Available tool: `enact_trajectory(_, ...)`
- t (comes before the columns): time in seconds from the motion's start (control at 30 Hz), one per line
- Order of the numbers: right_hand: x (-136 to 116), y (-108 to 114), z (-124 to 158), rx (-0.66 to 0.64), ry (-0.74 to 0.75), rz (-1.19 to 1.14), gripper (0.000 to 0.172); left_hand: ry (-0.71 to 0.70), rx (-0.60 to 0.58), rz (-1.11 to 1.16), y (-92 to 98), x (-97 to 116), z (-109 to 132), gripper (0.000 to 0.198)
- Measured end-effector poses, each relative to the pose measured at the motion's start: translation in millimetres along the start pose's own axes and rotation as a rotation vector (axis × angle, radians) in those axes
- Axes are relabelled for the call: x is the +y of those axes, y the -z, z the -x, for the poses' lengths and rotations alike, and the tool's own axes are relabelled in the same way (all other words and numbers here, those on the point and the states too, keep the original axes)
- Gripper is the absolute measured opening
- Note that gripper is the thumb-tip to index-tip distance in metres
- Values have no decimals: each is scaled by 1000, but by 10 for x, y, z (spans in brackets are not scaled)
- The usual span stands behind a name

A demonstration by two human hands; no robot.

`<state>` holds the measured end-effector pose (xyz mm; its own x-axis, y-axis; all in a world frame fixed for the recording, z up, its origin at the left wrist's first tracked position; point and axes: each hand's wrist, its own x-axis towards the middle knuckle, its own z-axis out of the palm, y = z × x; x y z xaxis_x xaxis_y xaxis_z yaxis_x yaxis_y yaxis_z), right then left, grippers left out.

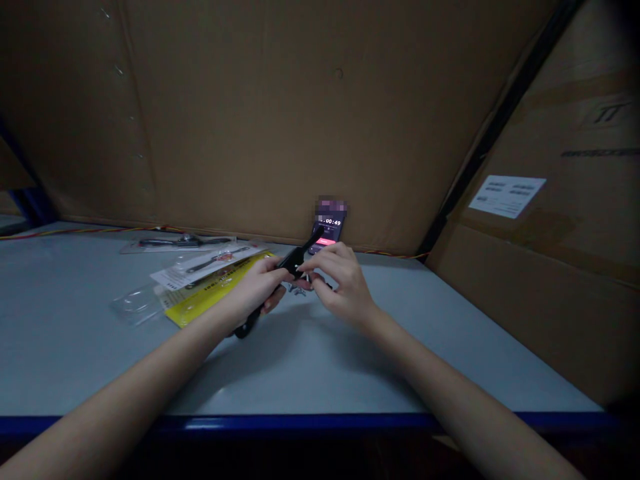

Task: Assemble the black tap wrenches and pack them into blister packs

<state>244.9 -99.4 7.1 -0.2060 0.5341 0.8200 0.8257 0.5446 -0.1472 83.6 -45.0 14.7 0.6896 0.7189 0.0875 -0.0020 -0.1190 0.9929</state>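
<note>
Left hand [259, 285] around black tool [291, 261], its middle hidden.

A tall brown cardboard panel [240, 127] closes off the rear, with small metal staples [119, 70] scattered down its left part. On the right stands more cardboard [550, 267], bearing printed marks, strips of tape and a white label [508, 196]; a dark slanting post [500, 110] runs between the two. The pale grey-blue tabletop [320, 373] ends in a blue front edge [300, 423]. Thin red and yellow wires [90, 231] trail along its back, near a blue upright [29, 203] at far left. The light is dim, and the space below lies in darkness.
</note>
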Motion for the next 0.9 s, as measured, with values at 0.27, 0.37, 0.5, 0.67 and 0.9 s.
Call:
enact_trajectory(0.27,88,-8,8,37,-8,90,26,-18,-16,20,37,-10,-18,24)
enact_trajectory(0.37,87,-8,7,49,-10,52,29,-8,-30,11,17,20,-5,26)
enact_trajectory(0.5,78,-19,1,20,4,-23,30,-4,-21,3,8,27,-6,26)
enact_trajectory(0.67,75,-23,-15,40,50,-81,27,2,-22,-9,24,-22,-28,28)
enact_trajectory(0.9,76,-10,-9,24,47,-15,27,19,-18,-16,25,-17,-26,29)
